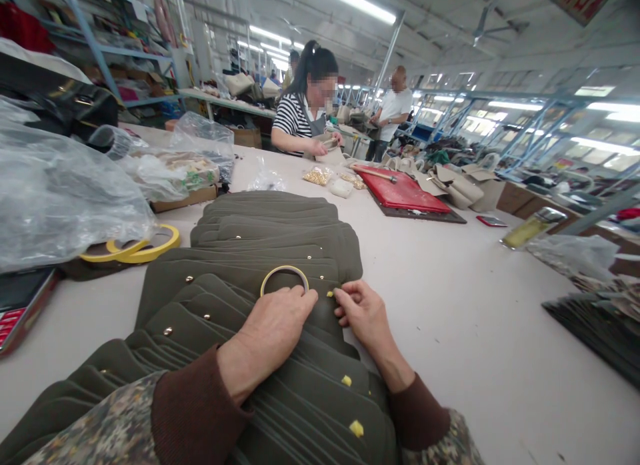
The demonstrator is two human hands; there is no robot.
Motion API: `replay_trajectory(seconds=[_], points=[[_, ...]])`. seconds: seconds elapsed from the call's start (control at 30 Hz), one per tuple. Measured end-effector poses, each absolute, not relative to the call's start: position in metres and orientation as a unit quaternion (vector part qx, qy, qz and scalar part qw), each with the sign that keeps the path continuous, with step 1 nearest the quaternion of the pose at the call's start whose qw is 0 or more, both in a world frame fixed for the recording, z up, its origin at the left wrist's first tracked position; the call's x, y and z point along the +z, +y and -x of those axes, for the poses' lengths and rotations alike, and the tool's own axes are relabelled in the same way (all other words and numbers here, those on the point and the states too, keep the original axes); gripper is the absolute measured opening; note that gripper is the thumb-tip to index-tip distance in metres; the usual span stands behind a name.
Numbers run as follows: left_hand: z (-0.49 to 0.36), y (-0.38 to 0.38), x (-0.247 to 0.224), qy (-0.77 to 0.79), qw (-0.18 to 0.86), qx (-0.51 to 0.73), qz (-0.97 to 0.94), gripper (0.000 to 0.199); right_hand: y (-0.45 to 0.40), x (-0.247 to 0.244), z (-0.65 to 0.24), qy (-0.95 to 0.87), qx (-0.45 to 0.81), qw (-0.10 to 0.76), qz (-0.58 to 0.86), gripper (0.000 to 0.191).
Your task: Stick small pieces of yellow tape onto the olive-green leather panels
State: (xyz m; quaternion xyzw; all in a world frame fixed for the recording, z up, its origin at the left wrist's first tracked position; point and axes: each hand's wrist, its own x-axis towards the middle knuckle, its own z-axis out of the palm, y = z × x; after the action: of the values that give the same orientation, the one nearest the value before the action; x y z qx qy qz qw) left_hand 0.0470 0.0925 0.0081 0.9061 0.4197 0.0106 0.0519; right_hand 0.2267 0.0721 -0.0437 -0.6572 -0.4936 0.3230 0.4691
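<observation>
Dark olive, flat leather-like pieces [260, 233] lie overlapped in long rows before me. Small gold studs [207, 317] show on several of them. My left hand [275, 328] is closed around a thin roll of yellow tape [284, 268], resting over the pieces. At the right edge of the rows, my right hand [363, 312] pinches with thumb and forefinger beside a small yellow bit of tape [330, 294]; the fingertips appear to touch it. Two more yellow tape bits [357, 428] stick to the pieces nearer me.
More yellow tape rolls [155, 244] and plastic bags [65, 178] lie at left. Farther back are a red board [405, 188] with a hammer [375, 174] and bags of gold parts [319, 176]. A bottle [533, 228] stands right. A co-worker [305, 112] works across the table.
</observation>
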Motion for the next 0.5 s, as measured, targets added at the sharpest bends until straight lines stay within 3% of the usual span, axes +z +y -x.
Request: replay_trajectory(seconds=[0.1,0.3,0.5], points=[[-0.0462,0.0931,0.0066,0.414,0.052,0.012,-0.909,0.019,0.0689,-0.0472,-0.2306,-0.533,0.313,0.468,0.631,0.023],[-0.0471,0.0918,0.0096,0.404,0.062,0.016,-0.912,0.019,0.0755,-0.0493,-0.2242,-0.629,0.154,0.426,0.632,0.016],[-0.0421,0.0970,0.0165,0.416,0.111,0.040,-0.902,0.019,0.0727,-0.0398,-0.2282,-0.696,0.123,0.359,0.609,0.011]])
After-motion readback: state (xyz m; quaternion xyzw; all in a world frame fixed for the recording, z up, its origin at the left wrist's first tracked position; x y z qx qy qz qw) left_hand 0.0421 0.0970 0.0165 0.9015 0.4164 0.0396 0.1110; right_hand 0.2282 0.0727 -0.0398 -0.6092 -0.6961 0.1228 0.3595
